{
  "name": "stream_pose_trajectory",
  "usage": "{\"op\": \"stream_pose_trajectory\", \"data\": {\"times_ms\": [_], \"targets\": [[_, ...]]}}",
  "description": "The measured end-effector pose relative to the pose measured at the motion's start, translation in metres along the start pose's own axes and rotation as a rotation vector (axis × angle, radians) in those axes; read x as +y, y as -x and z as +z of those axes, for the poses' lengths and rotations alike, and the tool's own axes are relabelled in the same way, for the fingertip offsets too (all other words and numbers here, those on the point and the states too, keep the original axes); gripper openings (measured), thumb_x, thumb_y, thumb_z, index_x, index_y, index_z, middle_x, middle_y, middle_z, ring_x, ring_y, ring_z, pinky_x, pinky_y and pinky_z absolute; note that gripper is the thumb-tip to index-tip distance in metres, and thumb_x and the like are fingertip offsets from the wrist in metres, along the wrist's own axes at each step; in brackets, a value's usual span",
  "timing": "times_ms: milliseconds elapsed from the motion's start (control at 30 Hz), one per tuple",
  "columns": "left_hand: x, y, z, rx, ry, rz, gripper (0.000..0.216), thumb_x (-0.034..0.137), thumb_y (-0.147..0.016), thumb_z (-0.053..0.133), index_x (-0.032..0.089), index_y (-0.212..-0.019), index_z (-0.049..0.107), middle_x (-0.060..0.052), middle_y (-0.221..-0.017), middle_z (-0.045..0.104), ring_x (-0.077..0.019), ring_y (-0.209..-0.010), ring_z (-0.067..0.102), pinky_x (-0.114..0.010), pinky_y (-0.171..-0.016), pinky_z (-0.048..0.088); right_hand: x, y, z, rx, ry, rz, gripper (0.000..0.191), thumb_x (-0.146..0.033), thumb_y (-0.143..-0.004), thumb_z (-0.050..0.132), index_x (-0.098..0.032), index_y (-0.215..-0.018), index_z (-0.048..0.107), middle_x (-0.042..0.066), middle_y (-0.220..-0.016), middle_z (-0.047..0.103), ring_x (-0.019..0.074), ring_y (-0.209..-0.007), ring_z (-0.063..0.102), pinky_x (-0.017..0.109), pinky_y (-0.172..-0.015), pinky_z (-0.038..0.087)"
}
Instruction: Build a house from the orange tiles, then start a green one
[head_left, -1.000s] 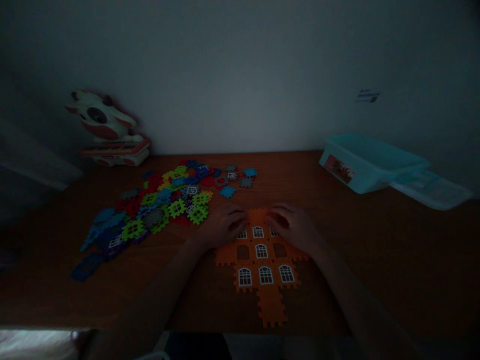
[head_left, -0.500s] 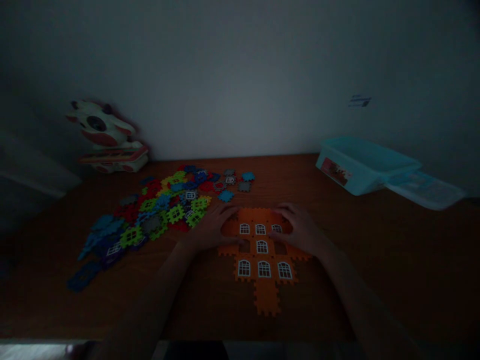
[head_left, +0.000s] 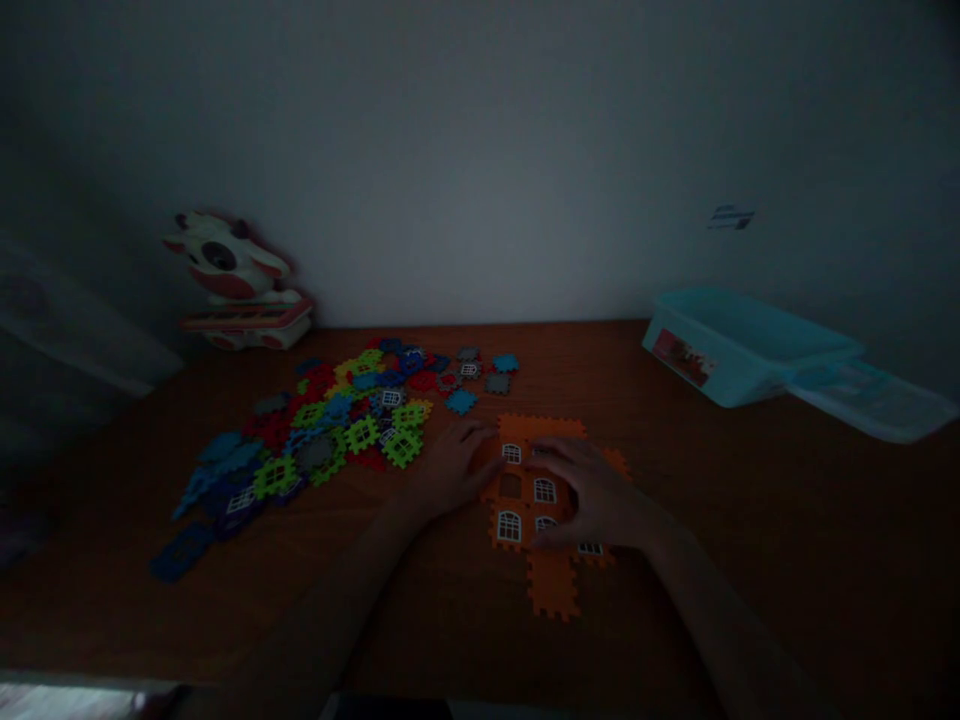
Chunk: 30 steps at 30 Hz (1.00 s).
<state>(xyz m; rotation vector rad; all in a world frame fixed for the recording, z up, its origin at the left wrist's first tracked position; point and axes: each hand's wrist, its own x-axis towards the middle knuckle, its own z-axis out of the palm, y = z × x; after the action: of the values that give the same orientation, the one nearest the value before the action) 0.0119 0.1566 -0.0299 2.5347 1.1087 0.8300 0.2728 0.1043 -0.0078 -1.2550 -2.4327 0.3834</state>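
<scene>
Your left hand (head_left: 454,470) curves around the left side of the orange window-tile panel (head_left: 527,500), thumb and fingers apart; your right hand (head_left: 600,495) spreads across the panel's right half, its fingers also parted. You cannot tell from here how firmly either presses. The panel lies flat at lower center of the frame, toothed edges showing. To handle it well, support both sides evenly and apply force beside the seams, since the joints between tiles would likely part if one side lifts alone.

The wooden tabletop (head_left: 787,520) is dim, so check the seams by touch. A heap of interlocking plastic tiles (head_left: 315,453) spreads center left, a cow-shaped toy keyboard (head_left: 251,318) sits upper left, and an aqua storage bin (head_left: 735,370) stands right, before a plain wall (head_left: 487,180) bearing a small label (head_left: 730,217).
</scene>
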Motion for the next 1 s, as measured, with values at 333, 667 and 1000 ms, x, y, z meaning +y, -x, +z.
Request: {"op": "stream_pose_trajectory", "data": {"times_ms": [333, 667, 1000], "targets": [[-0.003, 0.000, -0.003, -0.044, -0.037, 0.073, 0.031, 0.037, -0.098, 0.055, 0.023, -0.125, 0.060, -0.010, -0.125, 0.062, -0.0247, -0.119, 0.059, -0.046, -0.105, 0.050, 0.001, 0.001, -0.001, -0.026, -0.035, 0.050, 0.070, -0.063, -0.071, 0.079, -0.026, -0.129, 0.066, 0.013, -0.144, 0.056, 0.0330, -0.132, 0.051, 0.052, -0.109, 0.044], [-0.004, 0.002, -0.017, -0.193, -0.045, 0.100, 0.065, 0.063, -0.083, 0.067, 0.025, -0.134, 0.058, -0.012, -0.140, 0.055, -0.0316, -0.130, 0.051, -0.050, -0.111, 0.043, 0.008, -0.008, 0.012, 0.221, 0.015, 0.130, 0.022, -0.035, -0.092, 0.063, -0.024, -0.109, 0.070, 0.009, -0.118, 0.068, 0.0252, -0.111, 0.063, 0.043, -0.099, 0.049], [-0.014, 0.005, -0.026, -0.351, 0.042, 0.057, 0.112, 0.076, -0.053, 0.081, 0.028, -0.148, 0.045, -0.015, -0.155, 0.040, -0.0398, -0.142, 0.038, -0.059, -0.117, 0.032, 0.040, -0.001, 0.005, 0.425, 0.096, 0.655, 0.038, -0.049, -0.091, 0.051, -0.018, -0.104, 0.069, 0.017, -0.103, 0.070, 0.0330, -0.097, 0.066, 0.050, -0.088, 0.052]]}}
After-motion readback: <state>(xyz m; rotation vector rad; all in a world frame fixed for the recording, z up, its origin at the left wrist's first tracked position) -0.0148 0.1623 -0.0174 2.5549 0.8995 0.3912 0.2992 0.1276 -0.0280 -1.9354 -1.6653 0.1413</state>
